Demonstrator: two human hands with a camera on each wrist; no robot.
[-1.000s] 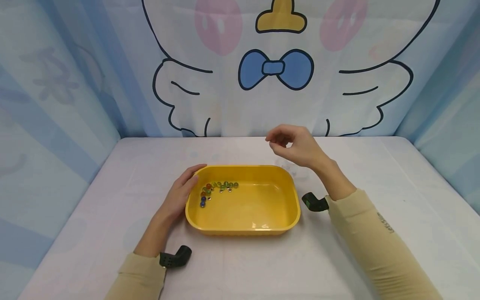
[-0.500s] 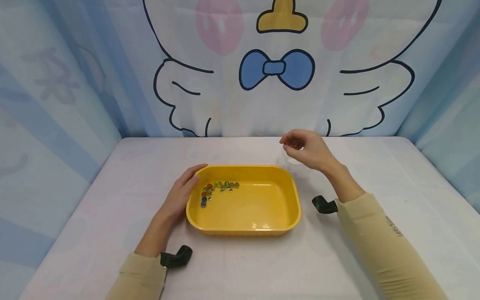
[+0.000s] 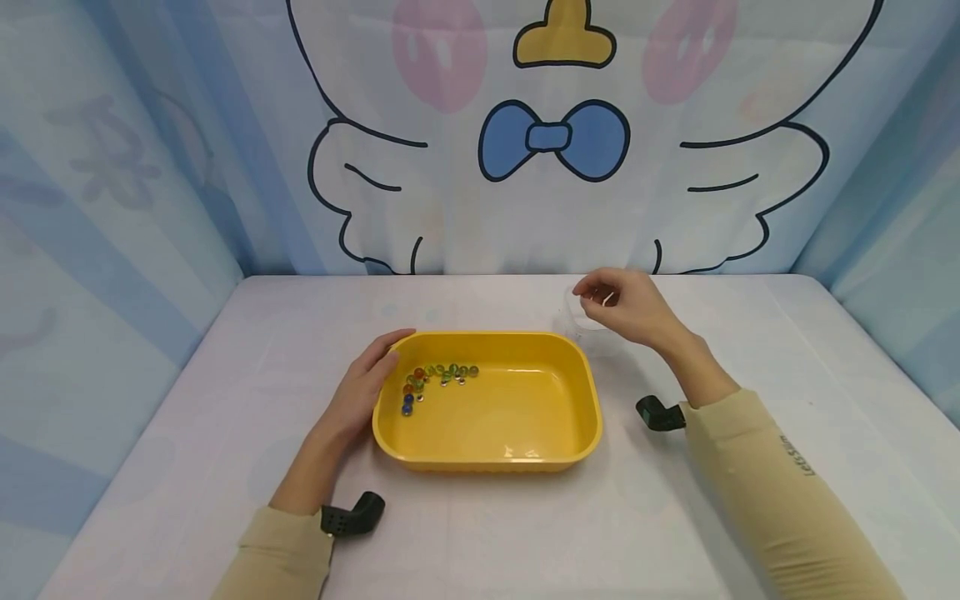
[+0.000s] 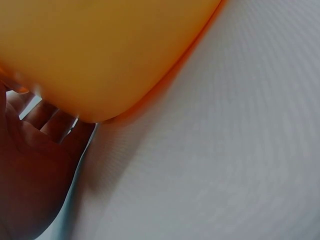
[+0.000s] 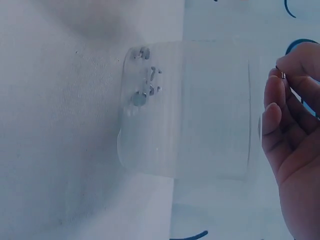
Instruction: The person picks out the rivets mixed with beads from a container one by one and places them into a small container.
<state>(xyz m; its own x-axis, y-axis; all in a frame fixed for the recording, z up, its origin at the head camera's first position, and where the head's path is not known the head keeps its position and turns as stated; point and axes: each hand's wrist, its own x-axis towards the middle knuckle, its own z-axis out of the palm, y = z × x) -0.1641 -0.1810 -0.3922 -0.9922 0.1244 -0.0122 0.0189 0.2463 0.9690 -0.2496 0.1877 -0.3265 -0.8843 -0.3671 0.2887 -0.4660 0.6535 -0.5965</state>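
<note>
We locate the small shiny bead point(image 5: 283, 75) in the fingertips of the right hand point(image 3: 626, 308), whose grip is narrow: thumb and forefinger pinch it. The fingertips stand just beyond the rim of the clear container point(image 5: 215, 110); we cannot tell whether the bead is over the opening. Several shiny pieces point(image 5: 151, 90) lie at the container's base. The container stands on the far part of the tabletop point(image 3: 472, 542), close to its far edge.

Near and left of the container, we find the yellow tray point(image 3: 525, 417). The left hand point(image 3: 360, 383) holds its far-left corner, thumb at the left rim and fingers along the outside wall. Inside, green marbles point(image 3: 452, 369) line the far wall; orange marbles point(image 3: 408, 389) and blue marbles point(image 3: 407, 404) follow the left wall. Silver beads point(image 3: 420, 398) sit just beside them. The tray floor gives working room towards its right and near walls.

Around the tray, we have tabletop on the near side and a strip between its far rim and the far edge. To the right, tabletop extends past the right sleeve point(image 3: 772, 492). A printed curtain point(image 3: 465, 208) bounds the far edge.
</note>
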